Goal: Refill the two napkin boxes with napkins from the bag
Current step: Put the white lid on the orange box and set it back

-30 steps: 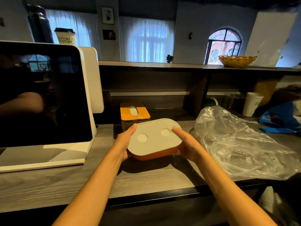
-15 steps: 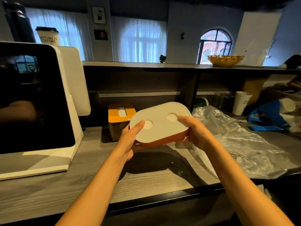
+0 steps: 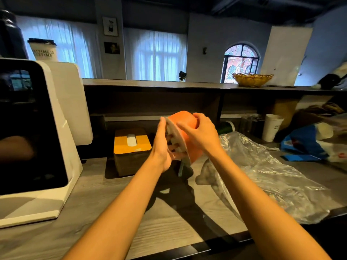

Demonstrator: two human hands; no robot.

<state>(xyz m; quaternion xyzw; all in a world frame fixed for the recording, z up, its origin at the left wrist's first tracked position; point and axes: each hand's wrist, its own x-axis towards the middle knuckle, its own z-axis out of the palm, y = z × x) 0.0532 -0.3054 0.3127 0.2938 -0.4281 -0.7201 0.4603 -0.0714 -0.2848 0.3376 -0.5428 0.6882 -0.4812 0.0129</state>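
An orange oval napkin box (image 3: 189,126) with a white base plate is held up on its edge above the wooden counter (image 3: 112,212). My left hand (image 3: 162,145) lies against the white plate side, fingers curled around its lower edge. My right hand (image 3: 201,134) grips the orange shell from the right and top. A second box (image 3: 132,151), dark with a yellow lid and a white napkin in its slot, stands behind and to the left. The clear plastic bag (image 3: 262,177) lies crumpled on the counter to the right.
A white point-of-sale terminal (image 3: 37,139) fills the left side. A white paper cup (image 3: 273,127) and a blue bag (image 3: 309,143) sit at the back right. A raised shelf with a yellow basket (image 3: 252,79) runs across the back.
The orange box rose off the counter and turned from flat, white base up, to standing on edge. My right hand shifted onto the orange shell, my left onto the white plate.
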